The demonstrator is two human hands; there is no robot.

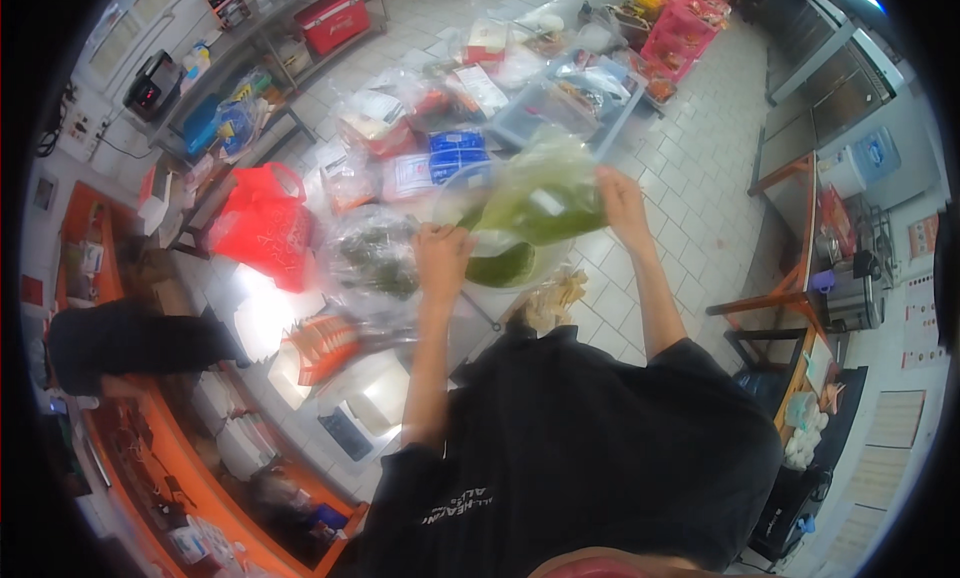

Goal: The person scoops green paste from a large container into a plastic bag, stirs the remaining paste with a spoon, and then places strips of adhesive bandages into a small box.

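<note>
My right hand [622,206] grips one end of a clear plastic bag [548,193] holding something green, perhaps chopped leaves or a paste. The bag tilts above a round, pale translucent tub [553,263], and more green stuff [503,267] lies inside the tub. Closed fingers of my left hand [443,256] are at the bag's left end, over the tub's left rim; the exact pinch is blurred. Just left of that hand sits another clear bag [372,263] with dark green leaves in it.
A red bag [262,223] stands at left, with orange trays [322,348] nearer me. Behind the tub lie blue packets [458,156] and a bluish clear bin [570,103]. Pink crates [680,43] are stacked far right. A dark-clothed person [140,338] is at left.
</note>
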